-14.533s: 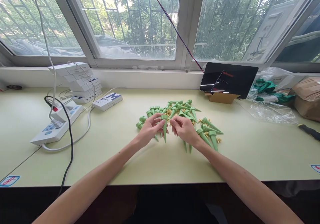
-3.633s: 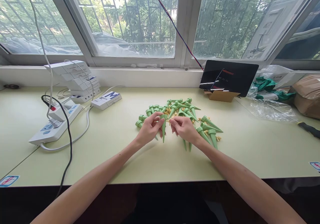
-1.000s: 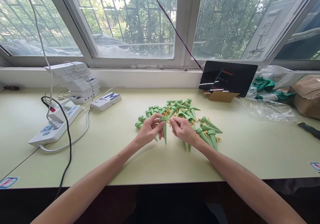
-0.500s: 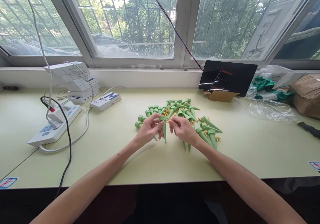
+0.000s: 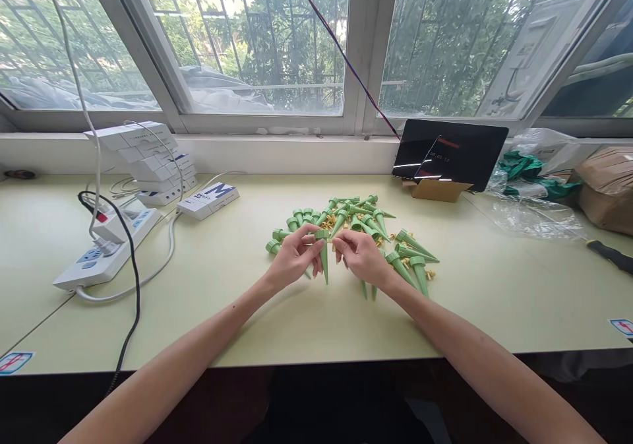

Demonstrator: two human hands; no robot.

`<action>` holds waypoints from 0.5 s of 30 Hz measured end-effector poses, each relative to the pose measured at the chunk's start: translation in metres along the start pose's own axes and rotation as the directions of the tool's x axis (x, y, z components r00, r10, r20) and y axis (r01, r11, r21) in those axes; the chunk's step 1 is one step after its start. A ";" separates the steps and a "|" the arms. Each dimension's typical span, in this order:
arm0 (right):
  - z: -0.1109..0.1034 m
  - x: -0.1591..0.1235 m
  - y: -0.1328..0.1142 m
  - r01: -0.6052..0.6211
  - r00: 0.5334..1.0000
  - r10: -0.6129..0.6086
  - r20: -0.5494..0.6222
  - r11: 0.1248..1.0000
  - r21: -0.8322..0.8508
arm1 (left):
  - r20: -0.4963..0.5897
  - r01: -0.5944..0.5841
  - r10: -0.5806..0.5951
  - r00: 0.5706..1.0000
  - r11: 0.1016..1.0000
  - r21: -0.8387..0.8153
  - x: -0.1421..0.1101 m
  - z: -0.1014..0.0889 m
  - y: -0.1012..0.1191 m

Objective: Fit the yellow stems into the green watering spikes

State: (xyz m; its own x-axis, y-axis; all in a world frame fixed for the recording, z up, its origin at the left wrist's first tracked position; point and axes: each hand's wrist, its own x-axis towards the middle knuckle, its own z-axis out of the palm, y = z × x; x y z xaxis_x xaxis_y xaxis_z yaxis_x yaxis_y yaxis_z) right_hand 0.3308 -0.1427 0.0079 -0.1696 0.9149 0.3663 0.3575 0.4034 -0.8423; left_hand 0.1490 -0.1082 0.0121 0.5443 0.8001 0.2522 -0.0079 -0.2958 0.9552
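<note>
My left hand [image 5: 295,254] is closed, pinching a green watering spike [image 5: 325,262] near its ribbed cap. The spike hangs tip down above the table. Just to its right, my right hand [image 5: 363,256] has its thumb and fingers pressed together close to the cap; whatever is between them is too small to make out. Behind and around both hands lies a loose pile of green watering spikes [image 5: 380,218], mixed with small yellow pieces [image 5: 430,275]. Part of the pile is hidden by the hands.
On the left are a white power strip [image 5: 106,249] with cables, stacked white boxes [image 5: 148,160] and a single white box [image 5: 210,200]. A dark screen [image 5: 455,150] leans behind a cardboard piece [image 5: 440,190]. Clear plastic [image 5: 539,218] and a black-handled tool [image 5: 610,256] are at right.
Both hands stay almost still, with the spike held in the same place. The whole view shifts very slightly.
</note>
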 end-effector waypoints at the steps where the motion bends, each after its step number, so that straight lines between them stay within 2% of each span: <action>1: 0.000 0.000 0.000 0.002 1.000 -0.002 0.003 1.000 -0.003 | 0.000 -0.001 0.001 1.000 1.000 -0.001 0.000 0.000 0.000; 15: 0.001 0.000 0.002 -0.012 1.000 0.012 0.009 0.999 0.036 | 0.008 -0.012 0.012 1.000 1.000 0.008 -0.001 0.000 -0.002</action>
State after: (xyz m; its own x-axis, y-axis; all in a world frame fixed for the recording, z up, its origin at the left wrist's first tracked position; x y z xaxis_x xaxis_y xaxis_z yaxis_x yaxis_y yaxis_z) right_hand 0.3302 -0.1420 0.0055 -0.1735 0.9196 0.3525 0.3263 0.3914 -0.8604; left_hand 0.1482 -0.1083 0.0101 0.5509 0.7923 0.2624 -0.0076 -0.3096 0.9508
